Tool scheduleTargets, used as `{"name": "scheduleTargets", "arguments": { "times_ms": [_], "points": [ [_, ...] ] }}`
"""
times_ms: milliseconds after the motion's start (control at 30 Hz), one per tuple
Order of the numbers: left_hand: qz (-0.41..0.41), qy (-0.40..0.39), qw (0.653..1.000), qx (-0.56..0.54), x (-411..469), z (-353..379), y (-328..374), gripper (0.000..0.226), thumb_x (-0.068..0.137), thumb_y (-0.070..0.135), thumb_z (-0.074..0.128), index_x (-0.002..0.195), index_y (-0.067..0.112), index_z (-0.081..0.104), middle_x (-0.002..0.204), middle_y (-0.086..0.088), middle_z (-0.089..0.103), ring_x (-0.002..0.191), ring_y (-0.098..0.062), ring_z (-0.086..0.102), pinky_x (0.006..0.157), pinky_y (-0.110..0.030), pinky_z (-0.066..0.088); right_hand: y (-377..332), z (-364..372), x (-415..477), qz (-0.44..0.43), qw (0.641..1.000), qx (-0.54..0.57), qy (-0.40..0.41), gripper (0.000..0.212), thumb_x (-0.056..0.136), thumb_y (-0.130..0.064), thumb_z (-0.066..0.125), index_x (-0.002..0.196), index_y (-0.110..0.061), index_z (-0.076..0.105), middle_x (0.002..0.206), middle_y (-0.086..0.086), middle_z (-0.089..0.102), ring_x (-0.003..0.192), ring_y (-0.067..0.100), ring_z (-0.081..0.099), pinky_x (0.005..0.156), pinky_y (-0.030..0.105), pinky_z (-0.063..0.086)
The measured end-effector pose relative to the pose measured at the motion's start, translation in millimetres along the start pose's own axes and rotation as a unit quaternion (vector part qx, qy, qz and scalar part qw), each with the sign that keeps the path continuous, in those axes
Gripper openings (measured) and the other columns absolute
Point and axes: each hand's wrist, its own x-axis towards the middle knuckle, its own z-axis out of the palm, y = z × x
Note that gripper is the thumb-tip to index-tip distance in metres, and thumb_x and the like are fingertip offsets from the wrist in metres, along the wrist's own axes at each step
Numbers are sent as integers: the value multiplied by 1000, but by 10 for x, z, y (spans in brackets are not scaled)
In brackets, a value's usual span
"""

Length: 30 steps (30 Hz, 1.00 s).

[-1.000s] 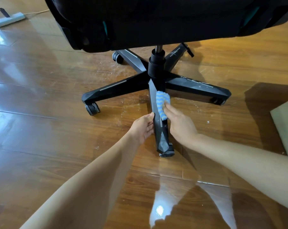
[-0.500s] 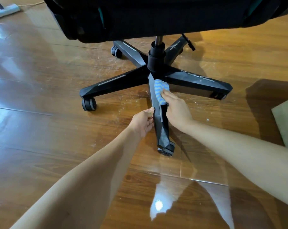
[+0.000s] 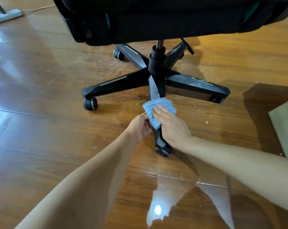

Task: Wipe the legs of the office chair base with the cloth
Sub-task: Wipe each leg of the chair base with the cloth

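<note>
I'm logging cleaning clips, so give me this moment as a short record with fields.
setting: glossy wooden floor
object: black office chair base, five legs on casters
tool: blue striped cloth
right hand: presses cloth onto nearest leg
left hand: at that leg's left side, touching the cloth's edge
debris: pale specks on floor around base
other: white power strip, far left

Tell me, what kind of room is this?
Probably a home office or study. There is a glossy wooden floor, a black office chair on wheels, and a power strip lying by the far edge.
</note>
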Motion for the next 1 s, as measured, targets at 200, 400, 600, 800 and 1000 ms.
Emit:
{"name": "scheduleTargets", "arguments": {
  "times_ms": [200, 400, 600, 800, 1000],
  "points": [
    [-16, 38, 997, -57, -131, -76, 14, 37, 107, 12, 48, 140, 3, 61, 137, -20, 68, 128, -33, 67, 108, -43, 54, -5, -5, 509, 32, 999, -22, -15, 62, 94, -1, 38, 155, -13, 41, 167, -5, 28, 156, 7, 8, 123, 34, 28],
    [-12, 40, 999, 20, -69, -64, 60, 41, 103, 22, 46, 134, 8, 70, 129, -13, 73, 116, -30, 70, 103, -43, 56, -73, 122, -598, -115, 993, -25, -27, 56, 94, -7, 35, 147, 0, 49, 160, 10, 39, 155, 22, 22, 125, 39, 24],
    [-1, 48, 999, 12, -95, 33, 31, 41, 98, 34, 59, 132, 12, 66, 126, -10, 73, 109, -28, 72, 91, -39, 58, 58, -16, -124, -13, 999, 40, 2, 58, 95, -12, 36, 151, -17, 48, 162, -9, 35, 153, 1, 18, 122, 33, 31],
    [-3, 40, 999, 29, -176, 23, 19, 51, 97, 44, 61, 139, 15, 66, 132, -11, 73, 118, -30, 72, 107, -45, 56, -6, 48, -347, -42, 999, 16, 9, 59, 103, -30, 47, 158, -11, 34, 168, -4, 22, 157, 7, 6, 123, 30, 28],
    [1, 62, 996, 70, -162, 28, 12, 44, 105, 46, 51, 130, 17, 71, 120, -7, 72, 114, -23, 67, 116, -47, 46, 162, 93, -974, -164, 986, -6, -9, 53, 105, -12, 50, 155, -1, 35, 166, 9, 26, 156, 25, 20, 121, 45, 32]
  ]
}}
